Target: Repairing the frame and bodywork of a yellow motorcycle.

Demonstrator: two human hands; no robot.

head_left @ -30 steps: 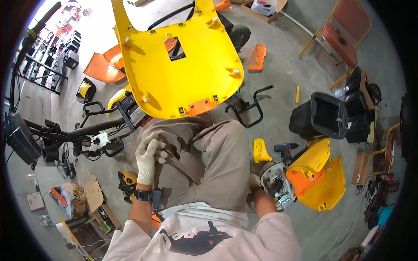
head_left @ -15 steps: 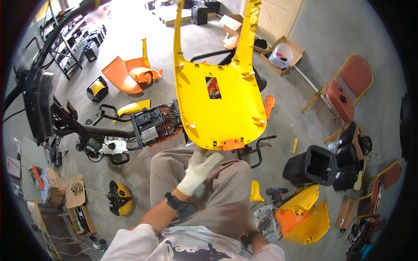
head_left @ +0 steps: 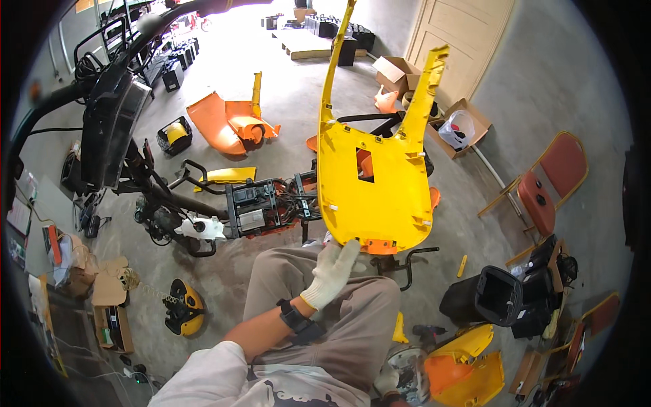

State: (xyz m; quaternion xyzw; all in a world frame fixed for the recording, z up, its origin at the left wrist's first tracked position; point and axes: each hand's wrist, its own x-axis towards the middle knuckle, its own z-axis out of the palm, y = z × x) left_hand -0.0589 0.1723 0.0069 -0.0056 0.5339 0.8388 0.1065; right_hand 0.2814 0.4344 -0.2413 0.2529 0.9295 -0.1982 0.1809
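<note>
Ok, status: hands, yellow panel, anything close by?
Left hand at lower edge of yellow panel. Right hand by grey round part, grip unclear. Yellow-orange covers beside that.

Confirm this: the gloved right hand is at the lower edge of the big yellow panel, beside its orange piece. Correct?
Wrong hand: the head view shows the gloved left hand at the lower edge of the big yellow panel, beside its orange piece. The rest stands.

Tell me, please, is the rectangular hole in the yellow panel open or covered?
Open: an orange part behind the yellow panel is visible through the hole.
</note>
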